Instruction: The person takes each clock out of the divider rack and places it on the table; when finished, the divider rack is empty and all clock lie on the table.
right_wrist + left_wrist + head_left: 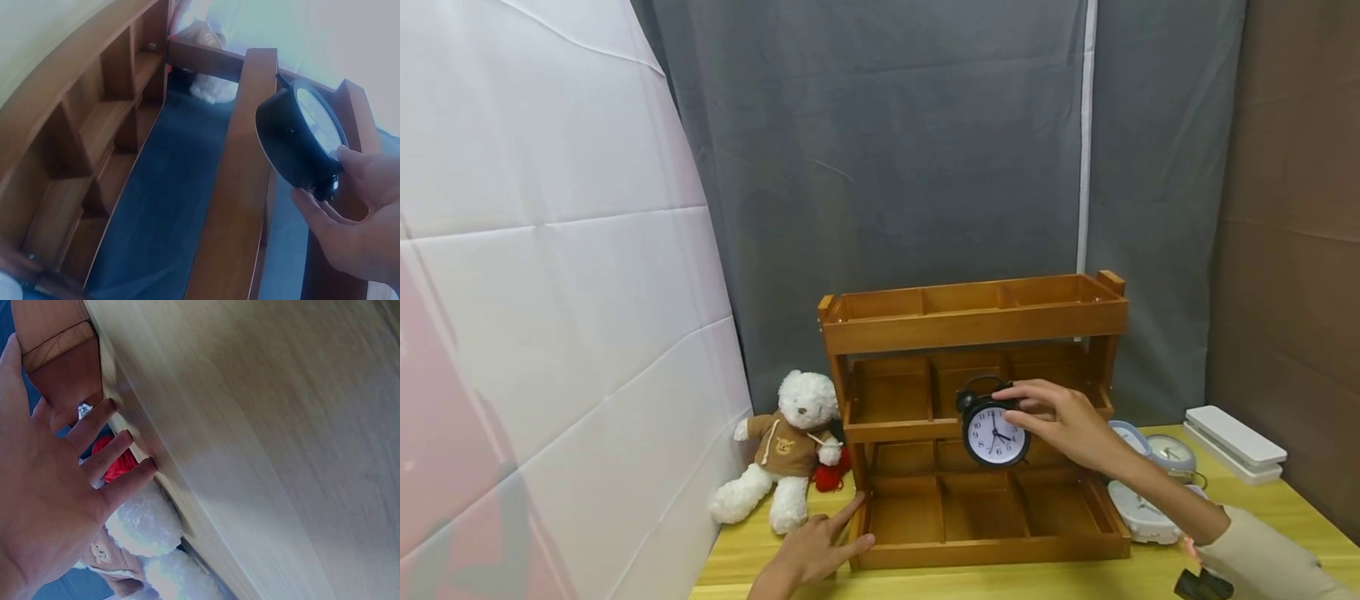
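Observation:
My right hand grips a black twin-bell alarm clock with a white dial. It holds the clock upright in front of the middle tier of a wooden three-tier rack. In the right wrist view, thumb and fingers pinch the clock at its bell side, and the rack's compartments show behind. My left hand touches the rack's lower left corner with its fingers spread. The left wrist view shows this hand with extended fingers near the tabletop.
A white teddy bear in a brown hoodie sits left of the rack, beside a red item. Several clocks, including a white one and a grey one, lie to the right. A white flat object stands farther right.

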